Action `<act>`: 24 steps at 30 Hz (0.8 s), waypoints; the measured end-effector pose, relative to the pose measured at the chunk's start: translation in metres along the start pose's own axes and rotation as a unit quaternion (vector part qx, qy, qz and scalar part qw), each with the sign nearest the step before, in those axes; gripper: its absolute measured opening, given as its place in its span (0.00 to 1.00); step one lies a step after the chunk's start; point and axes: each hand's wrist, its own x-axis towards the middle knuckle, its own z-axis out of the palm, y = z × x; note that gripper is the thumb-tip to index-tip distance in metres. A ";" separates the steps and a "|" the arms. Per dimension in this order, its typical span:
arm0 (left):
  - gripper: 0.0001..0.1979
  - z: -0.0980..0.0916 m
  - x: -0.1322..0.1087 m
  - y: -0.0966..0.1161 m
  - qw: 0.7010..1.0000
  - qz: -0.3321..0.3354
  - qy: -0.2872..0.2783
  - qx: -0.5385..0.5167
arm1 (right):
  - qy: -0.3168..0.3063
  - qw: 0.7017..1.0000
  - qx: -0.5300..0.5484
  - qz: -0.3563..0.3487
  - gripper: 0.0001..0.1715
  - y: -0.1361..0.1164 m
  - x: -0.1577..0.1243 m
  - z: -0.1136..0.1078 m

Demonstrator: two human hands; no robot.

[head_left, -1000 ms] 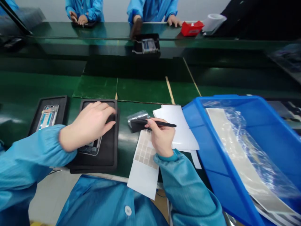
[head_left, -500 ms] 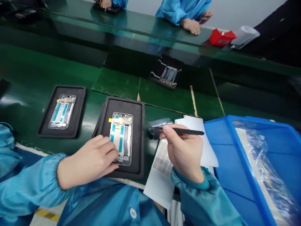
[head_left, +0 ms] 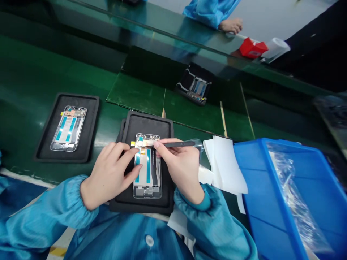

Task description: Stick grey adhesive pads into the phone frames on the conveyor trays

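Nearest us, our left hand (head_left: 108,177) is lying open, fingers spread on a phone frame (head_left: 148,184), pinning it so it cannot shift, while our right hand (head_left: 180,169) is pinching a slim black tool (head_left: 179,144), its tip reaching a small film strip (head_left: 145,143) at the frame's far end. The frame is sitting in one of three black foam trays (head_left: 143,124), each cradling one frame. To the right, a blue plastic bin (head_left: 271,159) is holding clear wrap (head_left: 291,191), white sheets (head_left: 225,166) are lying beside it, and across the green tabletop (head_left: 62,76) a co-worker's hand (head_left: 230,26) is resting near a red box (head_left: 253,48).
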 end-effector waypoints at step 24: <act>0.19 0.003 0.000 -0.001 0.999 -0.007 -0.026 0.030 | 0.001 0.999 -0.032 -0.001 0.11 0.000 0.000 0.001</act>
